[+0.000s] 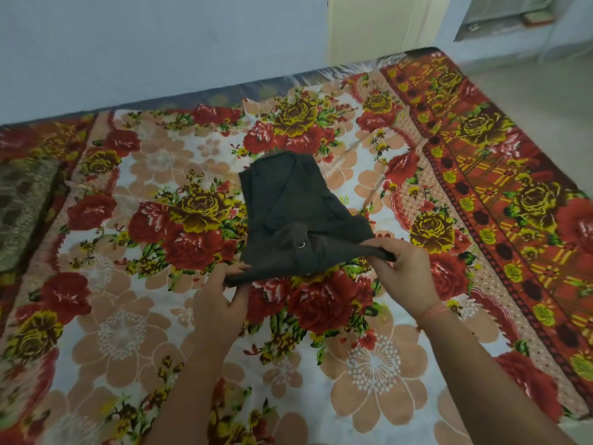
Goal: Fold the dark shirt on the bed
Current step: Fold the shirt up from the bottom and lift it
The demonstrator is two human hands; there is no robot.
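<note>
Setting: a bed (128, 332) with a floral sheet; a pale blue wall (160, 43) runs along its far side.
Dark shirt (288, 200): lies mid-bed, partly folded, with its near edge raised.
Left hand (218, 303): pinches the near left corner.
Right hand (404, 274): pinches the near right corner.
Why: the hands likely hold the edge taut to fold it over the far part.

This is a bedroom in a home: a wide bed (414, 59) spread with a bright floral sheet (128, 332) of red and yellow roses stands against a pale blue wall (160, 43), with a cream door (369, 27) at the far right and pale floor (545, 101) beyond the bed's right edge.
</note>
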